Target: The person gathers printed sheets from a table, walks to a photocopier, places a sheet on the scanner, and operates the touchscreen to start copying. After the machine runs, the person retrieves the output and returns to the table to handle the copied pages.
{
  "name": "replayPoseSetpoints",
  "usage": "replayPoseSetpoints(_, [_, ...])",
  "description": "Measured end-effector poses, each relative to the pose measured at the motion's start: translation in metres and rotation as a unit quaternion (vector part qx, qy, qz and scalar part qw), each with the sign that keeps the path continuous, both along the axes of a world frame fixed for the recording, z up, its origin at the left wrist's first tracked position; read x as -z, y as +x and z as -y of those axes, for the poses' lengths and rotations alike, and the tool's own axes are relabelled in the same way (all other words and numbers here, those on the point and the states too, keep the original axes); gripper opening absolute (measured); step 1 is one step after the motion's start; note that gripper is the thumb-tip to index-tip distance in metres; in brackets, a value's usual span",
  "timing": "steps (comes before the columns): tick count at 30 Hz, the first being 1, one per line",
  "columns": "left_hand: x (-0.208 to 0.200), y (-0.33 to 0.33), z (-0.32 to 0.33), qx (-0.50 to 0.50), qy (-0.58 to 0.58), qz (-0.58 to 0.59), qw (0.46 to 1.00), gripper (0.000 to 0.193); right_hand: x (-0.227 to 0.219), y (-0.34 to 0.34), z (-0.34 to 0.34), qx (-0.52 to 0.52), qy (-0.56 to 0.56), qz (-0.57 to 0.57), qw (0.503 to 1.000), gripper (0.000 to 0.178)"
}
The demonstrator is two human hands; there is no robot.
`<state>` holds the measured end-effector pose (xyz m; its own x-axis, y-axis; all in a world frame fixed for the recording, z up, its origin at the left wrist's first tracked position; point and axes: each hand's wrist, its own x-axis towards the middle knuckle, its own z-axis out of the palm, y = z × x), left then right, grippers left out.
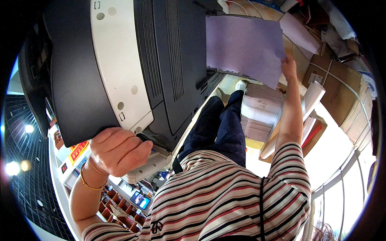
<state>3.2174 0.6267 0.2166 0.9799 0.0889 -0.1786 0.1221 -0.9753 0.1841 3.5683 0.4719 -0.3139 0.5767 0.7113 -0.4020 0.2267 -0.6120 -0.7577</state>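
A large office copier (169, 60) with dark panels and a white strip fills the upper left. My left hand (120, 150) is closed, fingers curled at the lower corner of its dark lid (78, 80); a thin gold bangle circles that wrist. On the other side my right arm reaches forward. My right hand (289, 67) pinches the right edge of a wide lilac paper sheet (243, 46). The sheet's left edge meets the copier's side, where a tray or opening lies partly hidden beneath it. My right fingertips are partly hidden by the paper's edge.
White wrapped packs (261, 106) are stacked beside my legs. Right of them stand paper rolls (313, 96) in an open carton and a strapped cardboard box (331, 86). Another pale sheet (299, 36) lies behind. Wooden pigeonholes (120, 207) and a lit screen (140, 199) show lower left.
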Motion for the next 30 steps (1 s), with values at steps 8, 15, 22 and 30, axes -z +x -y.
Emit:
replayPoseSetpoints(8, [0.002, -0.003, 0.002, -0.011, 0.008, 0.007, 1.0, 0.006, -0.002, -0.019, -0.014, -0.034, 0.012, -0.027, 0.999, 0.034])
replayPoseSetpoints(15, [0.0, -0.001, -0.001, -0.007, 0.003, -0.003, 1.0, 0.007, 0.013, -0.043, -0.031, -0.065, 0.051, -0.028, 0.996, 0.031])
replayPoseSetpoints(22, [0.001, -0.008, 0.001, -0.006, -0.009, 0.019, 1.0, 0.016, -0.01, -0.068, -0.057, -0.053, 0.013, -0.1, 0.994, 0.036])
replayPoseSetpoints(30, [0.004, -0.016, -0.002, 0.011, -0.025, 0.078, 0.997, 0.02, 0.009, -0.077, -0.014, 0.002, 0.062, -0.163, 0.985, 0.049])
